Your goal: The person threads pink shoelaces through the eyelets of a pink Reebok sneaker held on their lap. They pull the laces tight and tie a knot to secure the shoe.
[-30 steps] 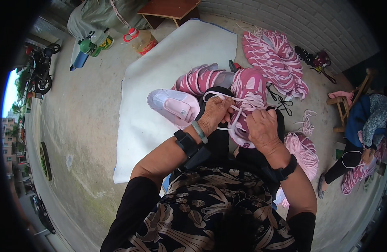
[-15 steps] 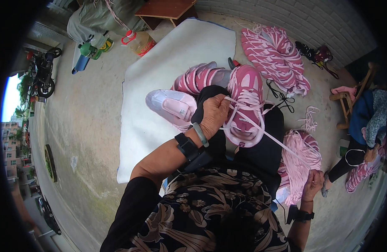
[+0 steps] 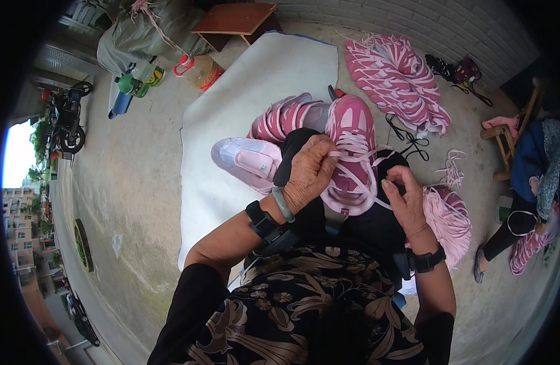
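Observation:
A pink sneaker (image 3: 351, 125) with pale pink laces rests across my black-trousered lap, its toe pointing away from me. My left hand (image 3: 312, 169) is closed on a shoelace (image 3: 348, 156) at the left side of the shoe's lacing. Just right of the shoe's heel opening, my right hand (image 3: 407, 204) has its thumb and forefinger apart, with nothing visible between them. One lace end crosses the shoe toward this hand and passes out of sight there. A second pink shoe (image 3: 246, 159), seen from its open top, lies left of my left hand.
A white sheet (image 3: 219, 115) covers the ground ahead. Wrapped pink shoe uppers (image 3: 398, 82) are heaped at far right. A bundle of pale laces (image 3: 445, 222) lies beyond my right wrist. Another person (image 3: 529, 201) sits at the right edge. Plastic bottles (image 3: 201, 72) stand at far left.
My right hand has come up and inward from the lower right to beside the shoe, and its fingers have parted. The left hand stays at the lacing.

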The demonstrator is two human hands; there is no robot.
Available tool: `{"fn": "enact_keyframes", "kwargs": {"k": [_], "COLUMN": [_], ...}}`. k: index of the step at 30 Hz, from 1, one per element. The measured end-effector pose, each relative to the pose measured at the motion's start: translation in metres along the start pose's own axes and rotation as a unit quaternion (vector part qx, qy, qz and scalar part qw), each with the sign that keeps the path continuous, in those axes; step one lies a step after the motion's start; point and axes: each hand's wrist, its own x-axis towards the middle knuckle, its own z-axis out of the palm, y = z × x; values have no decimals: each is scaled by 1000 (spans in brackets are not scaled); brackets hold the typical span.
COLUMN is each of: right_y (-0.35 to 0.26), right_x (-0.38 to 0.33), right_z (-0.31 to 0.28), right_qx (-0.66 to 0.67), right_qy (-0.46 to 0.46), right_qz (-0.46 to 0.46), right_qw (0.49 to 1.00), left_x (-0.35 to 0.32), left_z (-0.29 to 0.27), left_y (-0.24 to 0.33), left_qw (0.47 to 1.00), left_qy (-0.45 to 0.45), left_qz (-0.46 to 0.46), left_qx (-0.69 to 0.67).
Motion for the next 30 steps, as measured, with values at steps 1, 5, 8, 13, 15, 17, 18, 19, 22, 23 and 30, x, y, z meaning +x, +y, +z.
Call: {"fn": "enact_keyframes", "kwargs": {"k": [1,5,8,13,15,17,18,19,22,23,30], "right_y": [-1,-16,-7,-3,-3,-2,-1,0,2,2,10], "right_x": [5,16,14,8,7,10,9,9,7,6,4], "right_z": [8,31,33,35,35,36,36,36,38,38,40], "right_qx": [-7,-86,-109,-76,-65,-70,-66,-62,-49,-45,1], "right_qy": [-4,9,16,45,62,68,67,66,77,82,83], "right_qz": [8,-60,-63,-58,-60,-78,-74,-69,-62,-60,-44], "right_qw": [1000,994,992,994,994,992,993,993,994,994,996], "left_x": [1,1,-7,0,9,10,10,9,7,8,8], "left_z": [-1,-8,-16,-8,-5,5,12,21,35,39,52], "left_y": [6,-13,-29,-3,24,26,26,23,20,22,19], "left_qw": [1000,991,988,997,984,973,965,962,953,950,940], "left_qy": [-12,14,-25,19,-2,-55,-82,-89,-95,-92,-101], "left_qz": [19,-90,-141,-11,106,141,159,155,149,150,110], "left_qx": [6,-94,-50,72,145,175,189,208,247,258,306]}}
